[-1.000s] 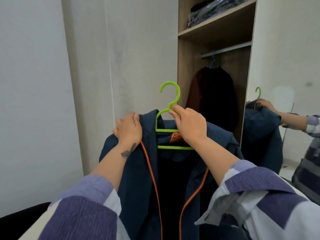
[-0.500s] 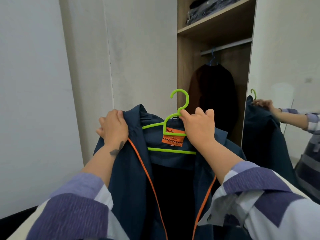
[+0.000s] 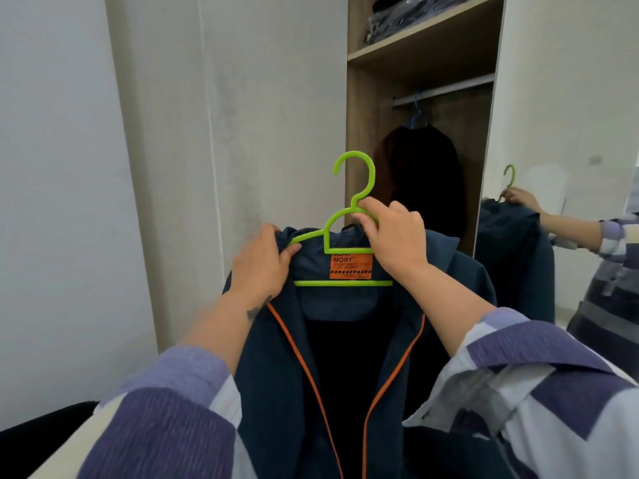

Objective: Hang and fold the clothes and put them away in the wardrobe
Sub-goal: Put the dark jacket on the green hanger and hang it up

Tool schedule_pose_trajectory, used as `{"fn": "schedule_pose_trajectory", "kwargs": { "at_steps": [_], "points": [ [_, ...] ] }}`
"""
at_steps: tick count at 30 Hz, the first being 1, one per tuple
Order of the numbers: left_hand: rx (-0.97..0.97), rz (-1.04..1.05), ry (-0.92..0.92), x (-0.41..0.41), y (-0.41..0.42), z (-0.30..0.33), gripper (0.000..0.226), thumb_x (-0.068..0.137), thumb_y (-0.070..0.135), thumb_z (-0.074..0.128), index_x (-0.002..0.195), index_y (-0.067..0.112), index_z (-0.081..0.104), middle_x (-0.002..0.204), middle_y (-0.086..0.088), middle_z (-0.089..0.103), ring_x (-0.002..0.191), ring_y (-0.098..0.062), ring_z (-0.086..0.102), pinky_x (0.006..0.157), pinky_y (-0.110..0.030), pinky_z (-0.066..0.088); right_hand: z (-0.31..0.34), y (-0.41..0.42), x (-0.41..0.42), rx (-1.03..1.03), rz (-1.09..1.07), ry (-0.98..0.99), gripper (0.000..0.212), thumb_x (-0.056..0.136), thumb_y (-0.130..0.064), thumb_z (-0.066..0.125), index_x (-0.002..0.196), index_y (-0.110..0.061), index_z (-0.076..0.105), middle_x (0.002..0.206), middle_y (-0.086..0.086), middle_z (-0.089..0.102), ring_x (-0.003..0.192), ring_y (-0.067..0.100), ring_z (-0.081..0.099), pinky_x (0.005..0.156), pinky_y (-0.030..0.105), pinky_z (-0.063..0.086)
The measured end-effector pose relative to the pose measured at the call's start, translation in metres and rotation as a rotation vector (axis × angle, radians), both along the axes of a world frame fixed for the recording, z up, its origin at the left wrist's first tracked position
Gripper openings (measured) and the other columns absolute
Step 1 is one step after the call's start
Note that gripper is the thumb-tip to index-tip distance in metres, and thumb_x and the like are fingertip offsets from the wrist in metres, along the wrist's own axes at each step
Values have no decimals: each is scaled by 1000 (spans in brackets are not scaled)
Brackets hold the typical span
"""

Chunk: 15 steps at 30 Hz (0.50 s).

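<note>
Comparing w/ the frame a second back: green hanger now sits higher and straighter; its left arm has gone under the jacket shoulder, where before the collar was bunched over it.

- Item 1, navy jacket: orange zip trim, front open, draped on the hanger, held up in mid-air short of the wardrobe, to its lower left. Not on the rail yet.
- Item 2, left hand: grip closed on jacket collar/shoulder fabric just left of the hanger. It has shifted inward, smoothing cloth over the hanger arm.
- Item 3, right hand: grip pinched on the hanger neck, at the base of the hook, carrying the weight.
- Item 4, rail: inside the wardrobe, above the hanger; one dark garment already on it by a blue hanger.
- Item 5, shelf: top of wardrobe, bagged dark clothes on it.

Reading: I judge the hanging step near done; next is lifting the hook onto the rail.

Writing: orange neck label, top line cut off by the hanger bar, then "MORY"; smaller lines too blurred to read.
</note>
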State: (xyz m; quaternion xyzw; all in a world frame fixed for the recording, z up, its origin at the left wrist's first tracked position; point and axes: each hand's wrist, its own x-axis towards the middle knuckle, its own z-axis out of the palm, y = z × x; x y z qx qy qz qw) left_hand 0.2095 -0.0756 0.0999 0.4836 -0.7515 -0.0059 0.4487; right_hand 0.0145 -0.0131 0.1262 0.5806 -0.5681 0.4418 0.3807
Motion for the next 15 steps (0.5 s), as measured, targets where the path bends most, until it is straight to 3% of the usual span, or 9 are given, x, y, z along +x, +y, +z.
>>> {"fn": "schedule_pose_trajectory", "kwargs": {
  "at_steps": [3,6,10,15],
  "points": [
    [-28,-4,85,-18,0,-1,39,93,44,52,115,12,49,109,-11,63,103,-35,57,85,-42,42,0,7,-13,27,32,-47,28,94,-40,51,112,-23,63,88,5,59,83,26,53,69,42,45],
    [-41,-30,84,-35,-8,4,39,93,44,52,114,11,48,109,-10,63,103,-34,57,85,-43,40,-2,18,-43,140,-144,-11,41,94,-53,39,118,-25,56,103,4,53,92,24,53,72,41,47],
    [-80,-16,65,-64,-18,5,40,93,44,51,112,9,49,110,-12,62,104,-35,57,80,-41,37,-17,34,-83,286,-323,10,48,94,-61,25,92,-20,50,81,4,64,80,31,62,61,37,41],
    [-37,-92,31,-111,-38,12,42,91,48,53,108,10,48,108,-11,62,102,-35,57,81,-42,41,-14,40,-120,430,-304,-17,44,96,-56,24,95,-19,46,85,8,64,81,34,62,61,37,44]
  ]
}}
